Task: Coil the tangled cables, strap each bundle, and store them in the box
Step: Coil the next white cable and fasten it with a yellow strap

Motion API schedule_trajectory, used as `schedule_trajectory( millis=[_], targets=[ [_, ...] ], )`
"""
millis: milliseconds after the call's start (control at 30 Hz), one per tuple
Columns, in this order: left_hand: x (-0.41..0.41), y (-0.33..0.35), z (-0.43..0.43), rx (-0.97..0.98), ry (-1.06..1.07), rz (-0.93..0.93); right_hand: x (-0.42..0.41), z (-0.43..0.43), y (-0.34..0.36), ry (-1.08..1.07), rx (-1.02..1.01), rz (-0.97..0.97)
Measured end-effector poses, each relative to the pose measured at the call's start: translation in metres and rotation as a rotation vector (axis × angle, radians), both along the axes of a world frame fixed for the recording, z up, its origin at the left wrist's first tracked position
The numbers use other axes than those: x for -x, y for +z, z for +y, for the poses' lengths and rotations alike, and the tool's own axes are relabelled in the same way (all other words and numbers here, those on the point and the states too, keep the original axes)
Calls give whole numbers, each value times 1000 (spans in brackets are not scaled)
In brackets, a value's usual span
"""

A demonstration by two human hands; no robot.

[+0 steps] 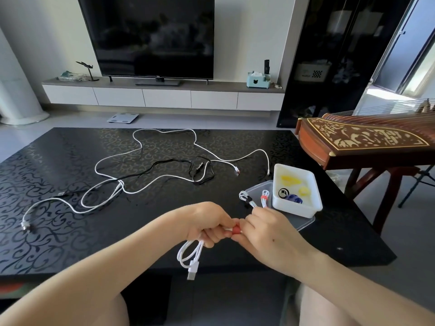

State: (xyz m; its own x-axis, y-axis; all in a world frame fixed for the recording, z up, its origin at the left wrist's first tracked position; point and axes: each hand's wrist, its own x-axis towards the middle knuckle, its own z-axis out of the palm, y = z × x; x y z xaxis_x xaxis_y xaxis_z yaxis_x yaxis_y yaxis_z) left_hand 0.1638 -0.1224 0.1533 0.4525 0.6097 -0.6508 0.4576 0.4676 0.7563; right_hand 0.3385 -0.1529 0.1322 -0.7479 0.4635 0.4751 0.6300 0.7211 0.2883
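Note:
My left hand (209, 223) grips a coiled white cable (191, 255) whose loops and USB plug hang below my fist. My right hand (263, 229) pinches a red strap (236, 230) wrapped around that coil, right beside my left thumb. A white box (296, 191) holding coloured straps stands at the right on a clear lid (259, 188). Two strapped white bundles (247, 198) lie on that lid. Tangled white cables (131, 184) and a black cable (200, 170) sprawl over the black table (70, 231).
A wooden zither (364, 140) on a stand juts in beside the table's right edge. Behind the table are a TV (150, 36) on a low white cabinet and a dark cabinet (329, 55). My knees sit below the near table edge.

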Motion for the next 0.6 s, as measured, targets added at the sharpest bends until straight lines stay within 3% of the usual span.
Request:
schedule_trajectory(
  millis=[200,400,500,600],
  targets=[
    [9,6,13,254,-92,-136,2,-4,-6,44,345,500],
    [20,1,12,279,-239,-221,2,-4,-12,80,852,580],
    [36,-6,17,239,-301,-379,4,-1,-14,87,962,603],
    [53,-20,22,228,-145,-511,6,3,-16,36,1020,694]
  ],
)
